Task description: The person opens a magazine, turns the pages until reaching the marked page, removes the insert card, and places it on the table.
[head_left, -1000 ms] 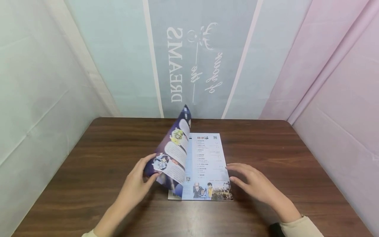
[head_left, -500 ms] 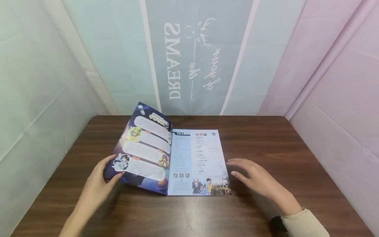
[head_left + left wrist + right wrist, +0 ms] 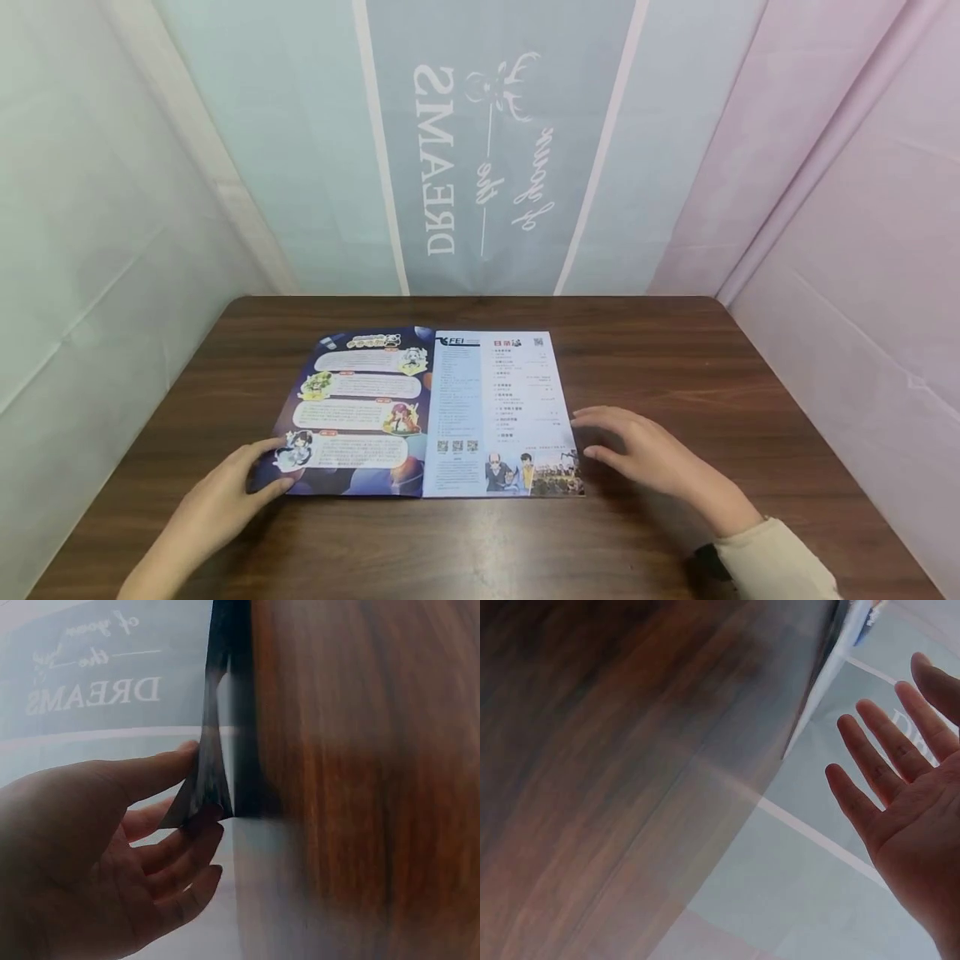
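An open magazine (image 3: 453, 412) lies on the brown wooden table. Its left leaf (image 3: 352, 481) is dark purple with white text bubbles and small cartoon figures; the right page (image 3: 517, 392) is pale with a printed list and pictures along the bottom. At the left leaf's lower outer corner, my left hand (image 3: 228, 492) pinches the edge between thumb and fingers. In the left wrist view the leaf (image 3: 217, 765) bends between those fingers. My right hand (image 3: 648, 454) is beside the right page's outer edge, its fingers loosely extended; in the right wrist view the hand (image 3: 922, 787) holds nothing.
Around the magazine spreads the table (image 3: 660, 358). Behind it hangs a blue-grey cloth (image 3: 487, 167) with mirrored white lettering. Pale cloth walls (image 3: 90, 250) flank the table on both sides.
My left hand has carried the leaf leftward and down, from upright over the magazine to nearly flat on the left. The right hand has stayed at the right edge.
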`<state>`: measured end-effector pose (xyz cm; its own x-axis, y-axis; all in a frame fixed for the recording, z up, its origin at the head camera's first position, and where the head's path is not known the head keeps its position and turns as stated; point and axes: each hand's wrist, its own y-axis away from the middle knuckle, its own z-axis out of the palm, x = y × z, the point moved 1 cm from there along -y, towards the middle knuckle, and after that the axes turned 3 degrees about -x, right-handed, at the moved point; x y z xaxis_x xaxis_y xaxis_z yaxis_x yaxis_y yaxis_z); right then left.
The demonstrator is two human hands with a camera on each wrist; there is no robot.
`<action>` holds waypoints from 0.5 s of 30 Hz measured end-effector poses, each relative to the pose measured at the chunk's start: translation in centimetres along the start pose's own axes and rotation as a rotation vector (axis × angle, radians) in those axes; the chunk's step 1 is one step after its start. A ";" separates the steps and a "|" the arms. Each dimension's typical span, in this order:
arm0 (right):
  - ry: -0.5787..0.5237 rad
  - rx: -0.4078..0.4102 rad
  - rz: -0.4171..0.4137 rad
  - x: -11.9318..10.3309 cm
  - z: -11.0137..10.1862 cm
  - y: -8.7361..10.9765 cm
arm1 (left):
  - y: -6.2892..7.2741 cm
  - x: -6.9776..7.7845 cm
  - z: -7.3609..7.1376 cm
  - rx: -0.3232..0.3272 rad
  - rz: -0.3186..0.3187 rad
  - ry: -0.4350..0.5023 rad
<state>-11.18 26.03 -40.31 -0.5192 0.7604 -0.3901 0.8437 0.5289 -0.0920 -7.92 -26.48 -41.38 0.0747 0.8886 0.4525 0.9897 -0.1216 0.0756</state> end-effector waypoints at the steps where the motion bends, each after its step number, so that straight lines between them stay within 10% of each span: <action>1: 0.000 -0.011 -0.002 0.1 0.1 0.0 | -0.1 0.0 0.1 -0.005 0.004 -0.017; 15: -0.041 -0.164 -0.004 1.0 0.8 -0.5 | -1.1 -0.5 0.6 -0.080 0.002 -0.147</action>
<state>-11.99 26.26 -41.38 -0.5133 0.7440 -0.4278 0.8064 0.5887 0.0563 -8.93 -26.53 -42.21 0.0995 0.9427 0.3185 0.9770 -0.1532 0.1481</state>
